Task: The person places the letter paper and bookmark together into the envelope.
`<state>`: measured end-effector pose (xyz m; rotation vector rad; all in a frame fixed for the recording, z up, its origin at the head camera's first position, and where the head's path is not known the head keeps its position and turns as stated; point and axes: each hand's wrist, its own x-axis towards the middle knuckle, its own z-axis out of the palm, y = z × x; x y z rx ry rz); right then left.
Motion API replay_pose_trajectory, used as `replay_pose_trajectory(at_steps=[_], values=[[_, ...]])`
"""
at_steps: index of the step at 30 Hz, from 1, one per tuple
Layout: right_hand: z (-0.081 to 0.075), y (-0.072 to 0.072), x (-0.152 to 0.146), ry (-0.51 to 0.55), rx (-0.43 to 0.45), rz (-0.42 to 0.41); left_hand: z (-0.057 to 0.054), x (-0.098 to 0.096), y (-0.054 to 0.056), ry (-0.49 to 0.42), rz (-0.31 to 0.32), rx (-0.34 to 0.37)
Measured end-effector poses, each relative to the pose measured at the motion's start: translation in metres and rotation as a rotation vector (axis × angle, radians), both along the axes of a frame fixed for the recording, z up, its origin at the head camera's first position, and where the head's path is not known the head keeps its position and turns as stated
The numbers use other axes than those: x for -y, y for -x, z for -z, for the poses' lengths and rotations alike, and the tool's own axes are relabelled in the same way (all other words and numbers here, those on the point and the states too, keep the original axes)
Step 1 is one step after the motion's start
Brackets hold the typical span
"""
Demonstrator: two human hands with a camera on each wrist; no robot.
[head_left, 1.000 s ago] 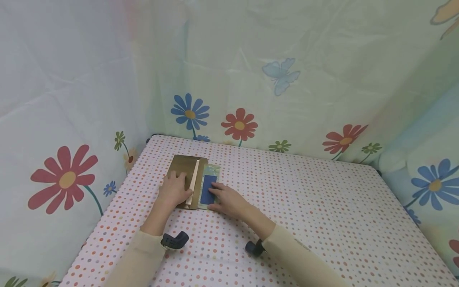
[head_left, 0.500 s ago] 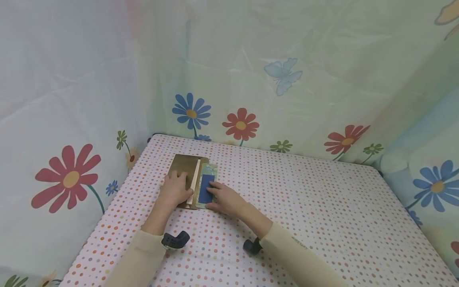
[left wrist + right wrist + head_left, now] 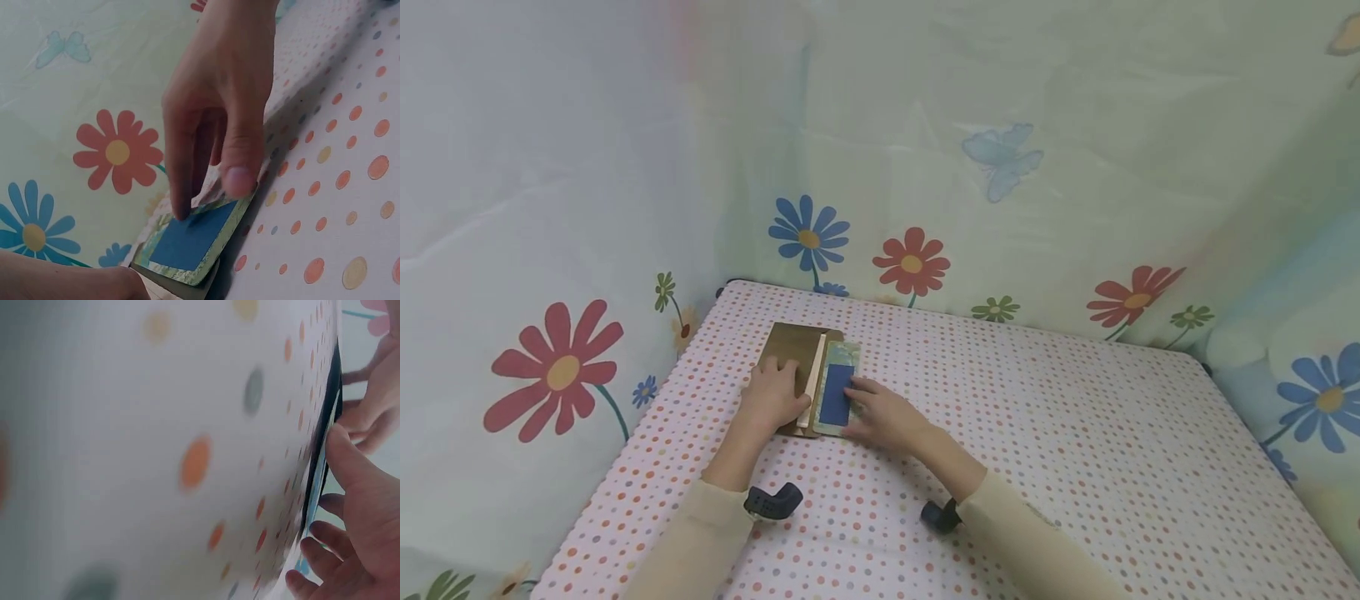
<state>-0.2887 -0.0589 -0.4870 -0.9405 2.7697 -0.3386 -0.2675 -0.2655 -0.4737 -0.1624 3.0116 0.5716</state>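
Note:
My left hand (image 3: 771, 398) rests on a flat gold-brown folder (image 3: 792, 340) with its thumb beside a narrow white strip (image 3: 815, 367). Overlapping the folder's right side lies a green-patterned card (image 3: 843, 353) bearing a dark blue rectangle (image 3: 837, 396). My right hand (image 3: 887, 419) is at the card's right edge, its fingers loosely extended. In the left wrist view, a fingertip of the right hand (image 3: 219, 106) reaches the blue rectangle (image 3: 194, 237) while the thumb hangs by the card's edge. Touch or gap at the thumb cannot be told.
A white tablecloth (image 3: 1037, 433) with coloured dots covers the table. Flower-printed curtains (image 3: 925, 167) hang behind and at both sides. Dark wrist-worn devices (image 3: 773, 502) sit at both sleeves.
The card has slid slightly left over the folder's right side. My right hand went left with it, then drew back a little to the right. The left hand stays on the folder.

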Motion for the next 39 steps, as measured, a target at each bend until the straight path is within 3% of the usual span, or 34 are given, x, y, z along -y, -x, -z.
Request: replay_pose_trajectory(at_steps=[13, 39], values=[[0.0, 0.001, -0.006, -0.054, -0.056, -0.064, 0.001, 0.001, 0.0, 0.005, -0.007, -0.009], [0.0, 0.003, 0.006, -0.055, -0.058, -0.017, 0.002, -0.003, 0.002, 0.017, -0.012, 0.026]])
